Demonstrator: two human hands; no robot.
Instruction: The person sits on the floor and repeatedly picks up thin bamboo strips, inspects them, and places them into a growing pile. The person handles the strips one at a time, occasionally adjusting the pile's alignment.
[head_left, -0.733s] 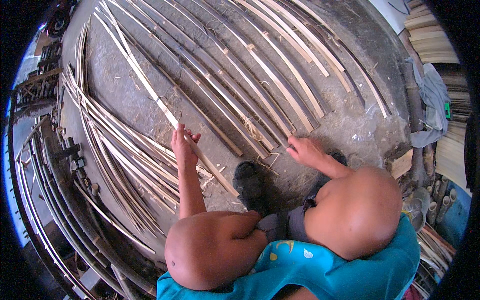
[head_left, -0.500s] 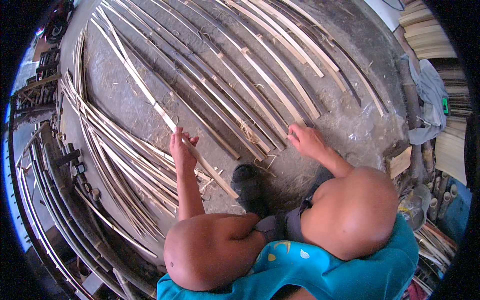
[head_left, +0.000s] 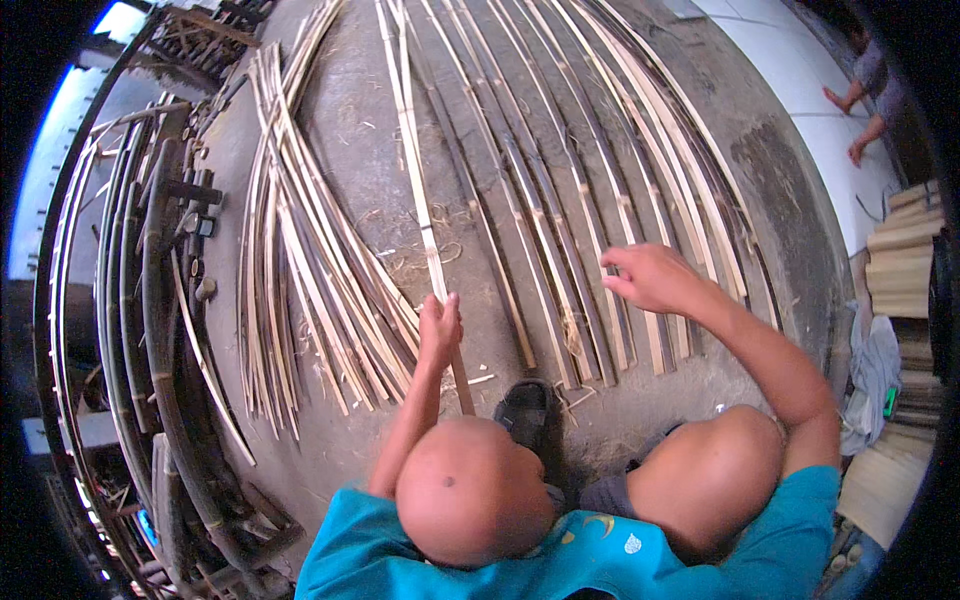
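My left hand [head_left: 439,332] is closed around a long, pale bamboo strip [head_left: 417,185], close to its near end. That strip runs away from me, and a second pale strip lies against it at the far end. My right hand [head_left: 652,279] hangs above the row of bamboo strips on the floor, thumb and forefinger apart with nothing visible between them. Below it lies a strip with a broad pale near end [head_left: 658,345]. Some thin curled shavings [head_left: 575,335] cling to strips left of it.
A crossed heap of thin strips [head_left: 330,270] spreads on the floor at left. Beyond it stand dark bamboo poles [head_left: 160,330] on a rack. At right are stacked pale slats [head_left: 905,260] and a grey cloth [head_left: 873,385]. Another person's bare feet [head_left: 850,125] show at upper right.
My right hand has come up off the near end of a strip, and its fingers have parted. My left hand keeps its grip on the bamboo strip. The view has turned rightward.
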